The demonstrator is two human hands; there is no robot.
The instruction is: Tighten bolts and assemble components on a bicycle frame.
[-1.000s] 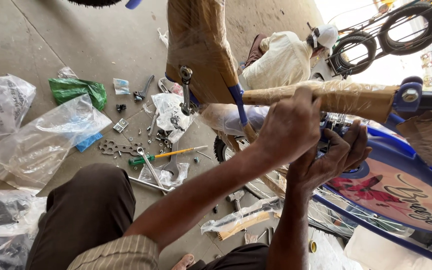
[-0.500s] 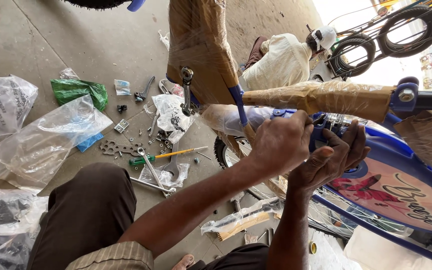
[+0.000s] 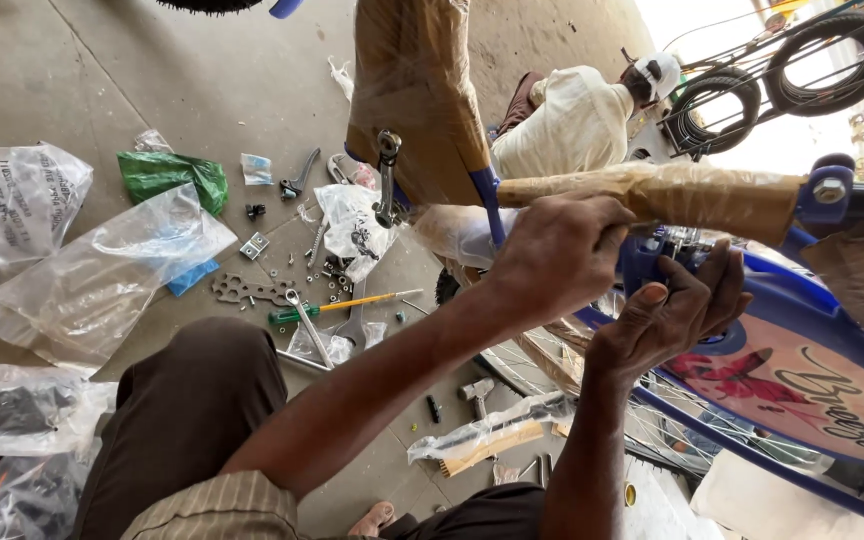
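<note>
Bicycle frame (image 3: 652, 195), wrapped in brown paper, crosses the view; left hand (image 3: 562, 250) closes around its blue joint (image 3: 642, 262) to steady it, right hand (image 3: 667, 315) cups just beneath, fingers curled; tools (image 3: 332, 300) lie below-left of the frame

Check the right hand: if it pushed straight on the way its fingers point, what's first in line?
Probably the blue bike frame: the right hand has its fingers already at it, by the left hand. Depth is unclear.
</note>
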